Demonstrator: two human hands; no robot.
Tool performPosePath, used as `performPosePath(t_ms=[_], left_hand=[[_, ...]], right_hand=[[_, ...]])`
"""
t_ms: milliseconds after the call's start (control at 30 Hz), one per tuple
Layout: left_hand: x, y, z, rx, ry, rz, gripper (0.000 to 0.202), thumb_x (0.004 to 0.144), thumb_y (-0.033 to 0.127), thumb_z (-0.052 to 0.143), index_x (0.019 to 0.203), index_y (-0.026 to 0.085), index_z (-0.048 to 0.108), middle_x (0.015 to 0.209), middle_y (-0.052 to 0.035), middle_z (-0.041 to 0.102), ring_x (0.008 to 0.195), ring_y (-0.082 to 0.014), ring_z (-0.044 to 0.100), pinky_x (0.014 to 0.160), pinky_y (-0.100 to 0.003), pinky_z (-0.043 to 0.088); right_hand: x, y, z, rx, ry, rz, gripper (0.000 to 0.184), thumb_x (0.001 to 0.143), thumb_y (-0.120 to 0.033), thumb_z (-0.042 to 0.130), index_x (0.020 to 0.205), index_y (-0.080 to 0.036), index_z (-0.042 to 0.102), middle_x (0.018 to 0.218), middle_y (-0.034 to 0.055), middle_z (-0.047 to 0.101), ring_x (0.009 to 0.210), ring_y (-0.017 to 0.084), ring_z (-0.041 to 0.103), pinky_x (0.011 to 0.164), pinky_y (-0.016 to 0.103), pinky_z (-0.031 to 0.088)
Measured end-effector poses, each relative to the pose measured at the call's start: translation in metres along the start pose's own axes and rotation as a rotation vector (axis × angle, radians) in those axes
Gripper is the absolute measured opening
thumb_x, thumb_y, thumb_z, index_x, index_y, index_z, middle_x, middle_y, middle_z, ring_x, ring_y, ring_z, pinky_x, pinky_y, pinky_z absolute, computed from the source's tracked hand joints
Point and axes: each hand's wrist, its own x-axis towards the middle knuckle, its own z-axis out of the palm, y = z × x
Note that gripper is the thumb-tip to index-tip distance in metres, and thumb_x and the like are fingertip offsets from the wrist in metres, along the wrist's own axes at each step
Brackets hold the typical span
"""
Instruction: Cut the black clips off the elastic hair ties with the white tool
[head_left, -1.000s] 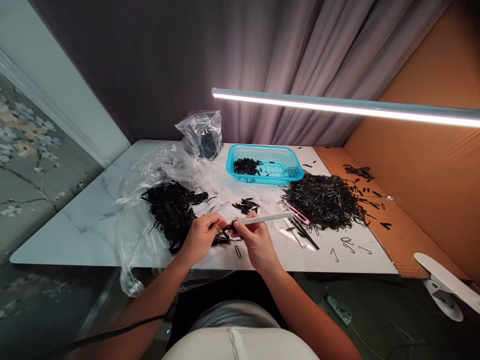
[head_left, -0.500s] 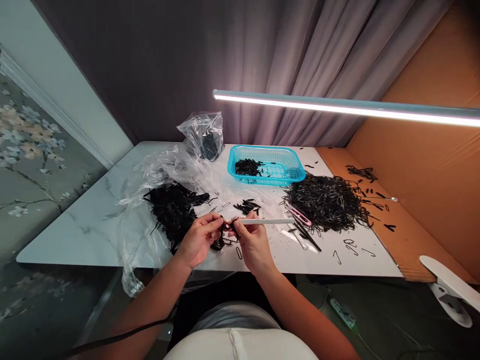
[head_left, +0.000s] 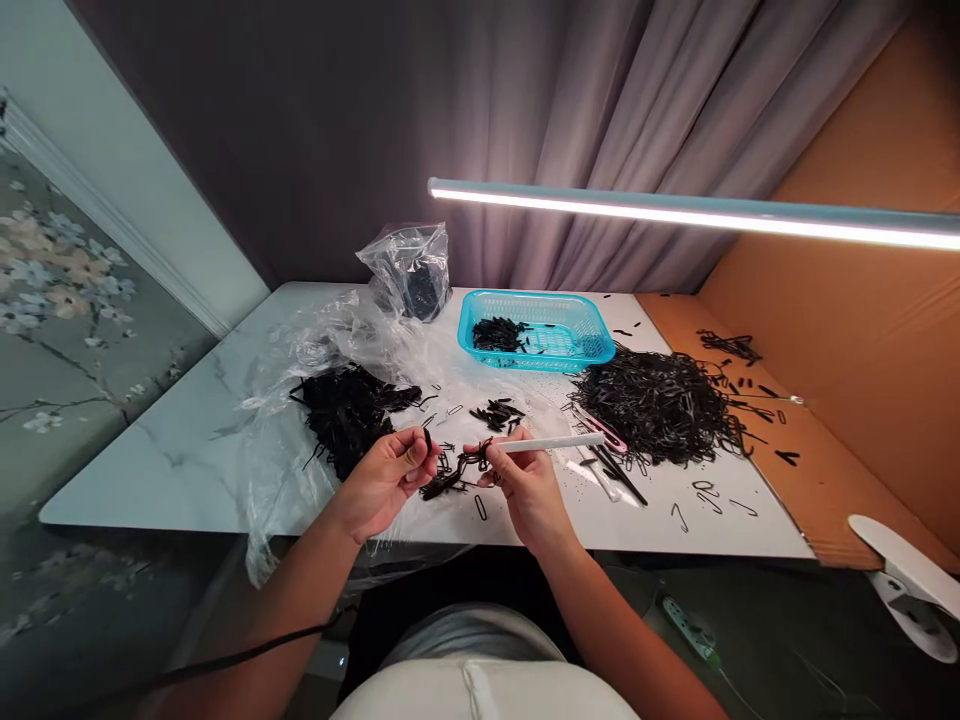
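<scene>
My left hand (head_left: pixel 386 480) pinches a short black piece (head_left: pixel 428 440) between thumb and fingertips. A hand's width to the right, my right hand (head_left: pixel 525 485) is closed on a slim white stick (head_left: pixel 559 442) that points right, with thin black loops (head_left: pixel 480 458) bunched at its fingertips. Beneath and between the hands lie loose black strands (head_left: pixel 444 482) on the table. Just beyond them is a small heap of short black pieces (head_left: pixel 497 412). To the left a pile of black strips (head_left: pixel 341 415) rests on clear plastic film (head_left: pixel 292 495).
A blue basket (head_left: pixel 577 355) holding short black pieces stands at the back, beside a clear bag (head_left: pixel 409 265). A large heap of black loops (head_left: pixel 656 405) lies right, near a pink-handled tool (head_left: pixel 607 432) and dark sticks (head_left: pixel 622 475). A lit tube lamp (head_left: pixel 675 215) crosses above.
My hands have come apart: the left has shifted left with a short black piece, the right slightly right with the white stick and black loops. The view has shifted slightly.
</scene>
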Motion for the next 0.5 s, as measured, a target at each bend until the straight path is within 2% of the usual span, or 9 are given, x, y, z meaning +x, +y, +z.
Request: performPosePath(t_ms=[167,267,333,367,433,500], left_hand=[[0.004,0.003,0.001,0.068,-0.044,0.01,0.033,0.081,0.045,0.071,0.078,0.013,0.06,0.065,0.0002,0.057,0.053,-0.0042,0.036,0.052,-0.018,0.027],[0.026,0.006,0.011,0.398,-0.022,0.082,0.029,0.086,0.042,0.066,0.076,0.014,0.06,0.067,-0.001,0.061,0.057,-0.0069,0.041,0.056,-0.021,0.031],[0.048,0.005,0.019,0.667,0.002,0.173,0.025,0.084,0.038,0.067,0.077,0.014,0.065,0.07,-0.0031,0.065,0.065,-0.0106,0.051,0.062,-0.023,0.035],[0.059,0.004,0.023,0.732,-0.003,0.178,0.023,0.085,0.036,0.066,0.087,0.014,0.068,0.076,-0.0049,0.068,0.069,-0.0127,0.055,0.065,-0.025,0.038],[0.075,-0.001,0.03,0.758,-0.014,0.161,0.038,0.087,0.037,0.062,0.117,0.014,0.066,0.095,-0.0086,0.073,0.084,-0.0177,0.062,0.075,-0.028,0.042],[0.081,-0.006,0.033,0.769,-0.054,0.175,0.047,0.091,0.043,0.055,0.128,0.015,0.062,0.106,-0.0102,0.073,0.098,-0.0212,0.064,0.087,-0.032,0.042]], right_hand=[[-0.004,0.0,-0.002,0.081,0.031,0.035,0.025,0.081,-0.031,0.073,0.085,-0.017,0.053,0.085,0.0011,0.06,0.093,0.023,0.07,0.059,0.024,0.058],[-0.004,-0.002,-0.008,0.108,0.084,0.03,0.028,0.079,-0.03,0.075,0.084,-0.016,0.052,0.087,0.002,0.063,0.09,0.021,0.071,0.066,0.025,0.06],[-0.002,-0.003,-0.012,0.112,0.106,0.018,0.029,0.078,-0.031,0.077,0.083,-0.015,0.052,0.086,0.0035,0.064,0.088,0.02,0.071,0.067,0.025,0.06],[-0.001,-0.004,-0.013,0.111,0.115,0.011,0.03,0.077,-0.031,0.077,0.082,-0.015,0.053,0.086,0.0042,0.065,0.087,0.02,0.071,0.066,0.025,0.06],[0.0,-0.005,-0.014,0.115,0.131,-0.005,0.03,0.076,-0.031,0.078,0.082,-0.015,0.053,0.086,0.0051,0.066,0.086,0.02,0.071,0.066,0.026,0.06],[0.002,-0.007,-0.015,0.129,0.15,-0.025,0.031,0.075,-0.031,0.079,0.082,-0.015,0.054,0.085,0.0043,0.066,0.085,0.019,0.071,0.068,0.028,0.061]])
